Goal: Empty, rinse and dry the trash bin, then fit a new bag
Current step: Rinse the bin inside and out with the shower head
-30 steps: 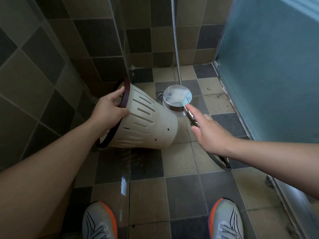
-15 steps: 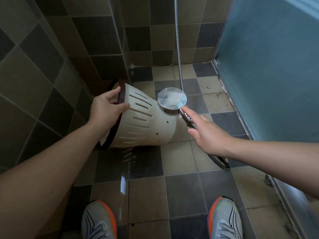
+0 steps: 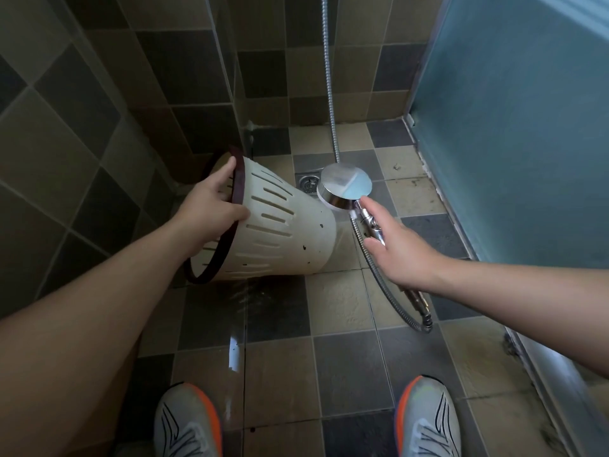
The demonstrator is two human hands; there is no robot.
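Trash bin [image 3: 273,229]: cream, slotted, tipped on its side above the wet tiled floor [image 3: 339,301], dark rim toward the wall.
Left hand [image 3: 211,209]: grips that rim (thumb outside, fingers curled inside).
Right hand [image 3: 398,249]: just right of the bin's base, holding the shower head [image 3: 344,184] by its handle, forefinger stretched along it.
Hose [image 3: 329,77]: hangs above.
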